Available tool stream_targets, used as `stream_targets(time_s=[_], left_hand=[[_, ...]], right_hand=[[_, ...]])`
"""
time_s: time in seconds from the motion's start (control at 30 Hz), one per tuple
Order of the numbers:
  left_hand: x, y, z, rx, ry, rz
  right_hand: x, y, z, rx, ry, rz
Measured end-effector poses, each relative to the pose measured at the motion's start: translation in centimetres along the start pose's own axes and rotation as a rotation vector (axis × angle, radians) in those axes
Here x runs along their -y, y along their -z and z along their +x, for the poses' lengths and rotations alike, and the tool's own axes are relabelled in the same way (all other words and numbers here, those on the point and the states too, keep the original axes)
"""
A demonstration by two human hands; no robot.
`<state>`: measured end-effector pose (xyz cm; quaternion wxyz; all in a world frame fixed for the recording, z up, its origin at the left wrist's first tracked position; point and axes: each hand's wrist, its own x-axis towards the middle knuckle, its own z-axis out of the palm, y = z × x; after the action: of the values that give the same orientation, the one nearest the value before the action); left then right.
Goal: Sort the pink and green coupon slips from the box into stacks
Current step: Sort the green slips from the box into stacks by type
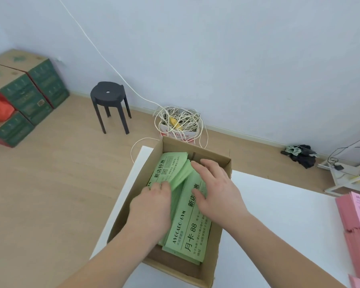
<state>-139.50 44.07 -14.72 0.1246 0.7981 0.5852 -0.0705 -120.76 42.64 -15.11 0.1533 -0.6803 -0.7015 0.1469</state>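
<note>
Left hand (pixel 152 202) gripping green slips (pixel 187 231), right hand (pixel 214 190) flat — resting on them

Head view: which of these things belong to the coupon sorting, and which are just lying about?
In the job: green slips, cardboard box, pink stacks, white table, left hand and right hand on the slips.
Lying about: black stool, tangle of cord, green cartons, dark cloth heap by the wall.

the box (pixel 175 270) sits on the table (pixel 279 215), coupon slips (pixel 187 231) inside it, cable bundle (pixel 179 119) just behind it, stool (pixel 108 94) behind-left, stacked slips (pixel 353 215) to its right.
</note>
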Motion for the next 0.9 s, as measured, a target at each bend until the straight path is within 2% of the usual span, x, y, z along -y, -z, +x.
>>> stream_targets(time_s=[0.13,0.3,0.43,0.53,0.57,0.63,0.8,0.83,0.9], left_hand=[[0.9,2.7,-0.1,-0.111,-0.022,-0.005],[-1.5,7.4,-2.2,-0.235,-0.098,-0.053],[-6.8,10.3,-4.7,-0.394,-0.334,0.045],[-13.0,11.3,-7.0,-0.382,-0.436,0.141],[-14.9,10.5,-7.2,-0.424,-0.472,0.170],[-18.7,8.3,-7.5,-0.393,-0.524,0.197],[-22.2,-2.5,-7.7,-0.372,-0.698,0.205],[-22.1,-5.2,-8.0,-0.307,-0.725,0.202],[-21.6,-9.8,-9.2,-0.121,-0.767,0.217]], right_hand=[[0.4,2.6,0.8,0.040,0.078,-0.017],[0.5,8.0,0.0,-0.115,0.277,-0.184],[-1.5,13.3,-3.1,-0.347,0.335,-0.208],[-5.0,17.2,-7.3,-0.350,0.300,-0.316],[-6.5,17.8,-8.9,-0.306,0.252,-0.356],[-9.9,18.0,-12.2,-0.237,0.153,-0.417],[-16.1,11.0,-20.7,-0.336,-0.031,-0.503],[-16.7,8.7,-22.3,-0.293,-0.067,-0.502],[-17.3,4.5,-25.3,-0.050,-0.160,-0.424]])
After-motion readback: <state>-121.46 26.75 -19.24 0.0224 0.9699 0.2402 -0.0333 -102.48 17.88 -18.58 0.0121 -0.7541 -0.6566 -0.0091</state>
